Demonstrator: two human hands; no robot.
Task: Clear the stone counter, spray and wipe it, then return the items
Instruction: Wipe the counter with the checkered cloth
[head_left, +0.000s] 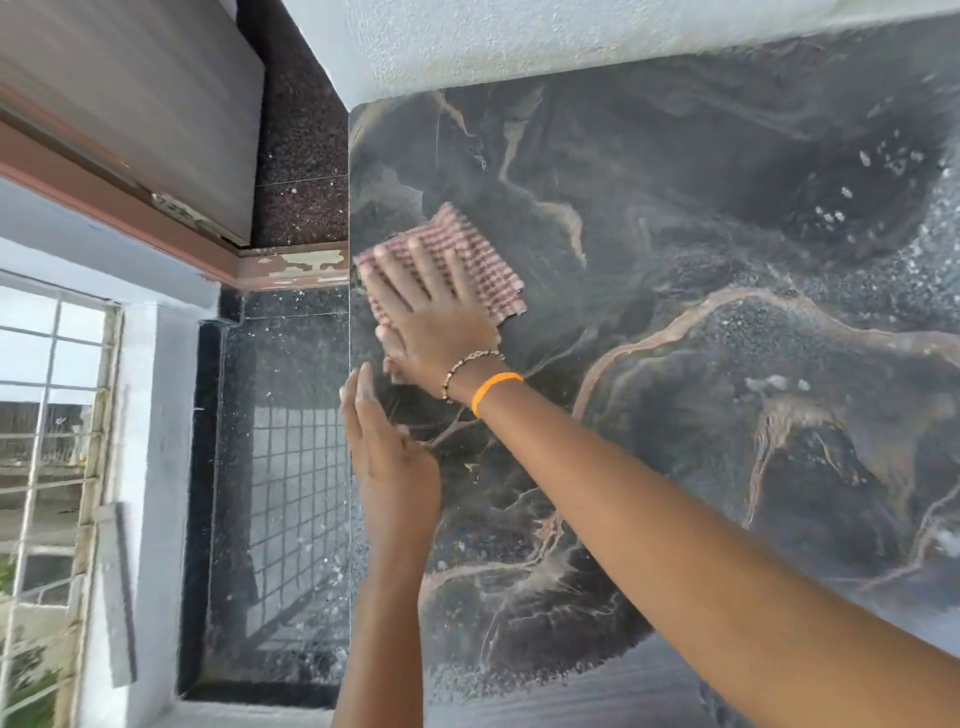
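Note:
The dark stone counter (701, 270) with pale brown veins fills the right of the head view. A pink-and-white checked cloth (478, 249) lies flat on it near its left edge. My right hand (436, 317) presses on the cloth with straight, spread fingers; the wrist wears a bead bracelet and an orange band. My left hand (384, 436) is held edge-on at the counter's left edge just below the cloth, fingers straight, holding nothing. Small white droplets or foam specks (857, 197) dot the counter at the upper right.
A white textured wall (519, 36) borders the counter's far side. Left of the counter lies a lower speckled black granite ledge (280, 467), a barred window (47, 441) and a wooden door frame (156, 223).

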